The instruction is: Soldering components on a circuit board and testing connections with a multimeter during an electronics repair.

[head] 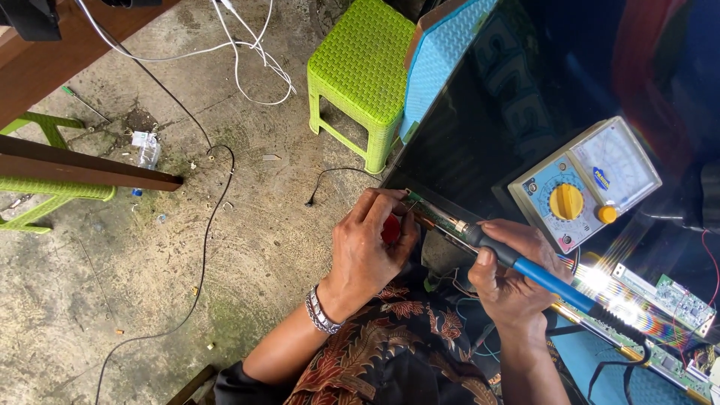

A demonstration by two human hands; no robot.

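My right hand (pixel 510 274) grips a soldering iron with a blue handle (pixel 551 281), its tip at a narrow green circuit strip (pixel 435 214) along the edge of a large black screen panel (pixel 525 112). My left hand (pixel 371 244) rests beside that strip, fingers curled around a small red object (pixel 390 229) and pinching something thin near the iron's tip. A metal bracelet (pixel 321 311) sits on the left wrist.
An analog multimeter (pixel 581 180) with a yellow dial lies on the panel. A green circuit board (pixel 679 300) lies at right. A green plastic stool (pixel 360 71) stands on the concrete floor, with black and white cables (pixel 206 225) and wooden beams (pixel 82 169) at left.
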